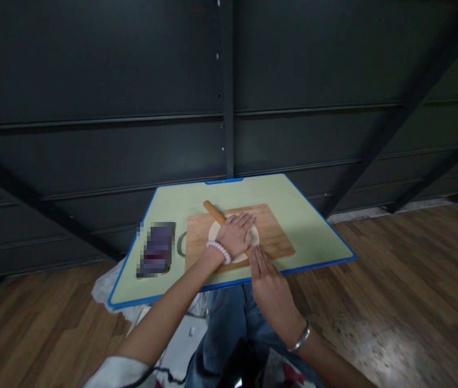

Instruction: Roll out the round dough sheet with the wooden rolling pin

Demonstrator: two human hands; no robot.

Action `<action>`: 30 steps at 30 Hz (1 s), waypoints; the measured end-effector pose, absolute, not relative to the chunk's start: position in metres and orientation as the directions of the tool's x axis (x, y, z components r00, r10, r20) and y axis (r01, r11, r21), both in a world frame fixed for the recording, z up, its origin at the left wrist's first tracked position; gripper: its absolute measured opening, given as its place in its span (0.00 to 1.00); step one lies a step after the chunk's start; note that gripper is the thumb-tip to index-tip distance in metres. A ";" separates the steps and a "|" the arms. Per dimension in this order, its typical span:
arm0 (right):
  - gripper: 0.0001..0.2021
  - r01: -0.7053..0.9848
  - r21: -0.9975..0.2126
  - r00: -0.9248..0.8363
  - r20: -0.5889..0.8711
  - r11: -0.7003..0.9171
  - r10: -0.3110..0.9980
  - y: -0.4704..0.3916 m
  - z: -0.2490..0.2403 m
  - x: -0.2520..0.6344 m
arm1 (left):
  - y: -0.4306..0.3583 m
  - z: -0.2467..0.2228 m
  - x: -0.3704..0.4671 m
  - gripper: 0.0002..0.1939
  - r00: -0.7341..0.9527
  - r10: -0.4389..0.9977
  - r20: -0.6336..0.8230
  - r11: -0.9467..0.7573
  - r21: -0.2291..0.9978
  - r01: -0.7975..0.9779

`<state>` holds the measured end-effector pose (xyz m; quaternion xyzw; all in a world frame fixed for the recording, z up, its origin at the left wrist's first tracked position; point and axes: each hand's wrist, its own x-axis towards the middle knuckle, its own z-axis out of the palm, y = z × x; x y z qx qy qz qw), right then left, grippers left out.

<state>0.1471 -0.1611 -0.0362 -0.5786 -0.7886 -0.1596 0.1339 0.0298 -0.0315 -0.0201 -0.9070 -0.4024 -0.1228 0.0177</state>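
1. Count first: one rolling pin (pixel 214 212), one flat round of dough (pixel 253 235), one wooden board (pixel 273 237), one pale green table with a blue rim (pixel 302 215), and one blurred-out dark rectangle (pixel 157 249) at the left of the table.
2. Two hands are in shot, both the person's own. The left hand (pixel 235 234) lies flat on top of the pin, fingers stretched out and pressing down, not curled round it. It wears a pale bead bracelet (pixel 219 251).
3. The right hand (pixel 267 280) is also flat with its fingers straight, the tips at the pin's near end by the edge of the dough. There's one metal bangle (pixel 300 338) on that wrist.
4. The pin lies at a slant across the dough, its far end poking out up-left. The dough sits mid-board, mostly hidden under the left hand.
5. Edges: the board's near edge is close to the table's front rim, with bare board to the right of the dough and open green table right of and behind the board.
6. One small curved metal thing (pixel 181 243) lies just left of the board; I can't tell what it is.
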 end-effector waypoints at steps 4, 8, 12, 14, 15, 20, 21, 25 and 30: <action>0.26 0.953 0.129 -0.300 0.299 0.274 0.906 -0.163 -0.027 0.145 | -0.045 -0.021 0.017 0.26 0.628 0.741 0.237 -0.657 0.061 0.751; 0.26 0.940 0.146 -0.337 0.283 0.307 0.898 -0.166 -0.024 0.142 | -0.058 -0.024 0.003 0.24 0.610 0.744 0.273 -0.646 0.062 0.761; 0.25 0.927 0.110 -0.374 0.258 0.357 0.891 -0.168 -0.022 0.143 | -0.072 -0.023 -0.009 0.23 0.584 0.757 0.293 -0.624 0.063 0.778; 0.23 0.928 0.083 -0.372 0.245 0.363 0.896 -0.167 -0.019 0.146 | -0.079 -0.023 -0.014 0.24 0.573 0.756 0.315 -0.617 0.053 0.785; 0.22 0.929 0.072 -0.369 0.240 0.362 0.898 -0.165 -0.018 0.148 | -0.083 -0.023 -0.016 0.24 0.566 0.756 0.330 -0.612 0.049 0.789; 0.19 0.928 0.069 -0.372 0.230 0.367 0.899 -0.149 -0.012 0.165 | -0.109 -0.024 -0.025 0.25 0.514 0.769 0.379 -0.568 0.036 0.823; 0.19 0.925 0.076 -0.381 0.232 0.373 0.895 -0.145 -0.011 0.169 | -0.114 -0.025 -0.025 0.25 0.503 0.774 0.383 -0.555 0.029 0.831; 0.16 0.895 0.094 -0.444 0.264 0.436 0.856 -0.123 -0.007 0.182 | -0.131 -0.024 -0.028 0.24 0.391 0.828 0.401 -0.426 -0.002 0.905; 0.15 0.822 0.129 -0.566 0.301 0.555 0.767 -0.087 -0.004 0.197 | -0.140 -0.025 -0.040 0.23 0.204 0.898 0.389 -0.203 -0.045 0.978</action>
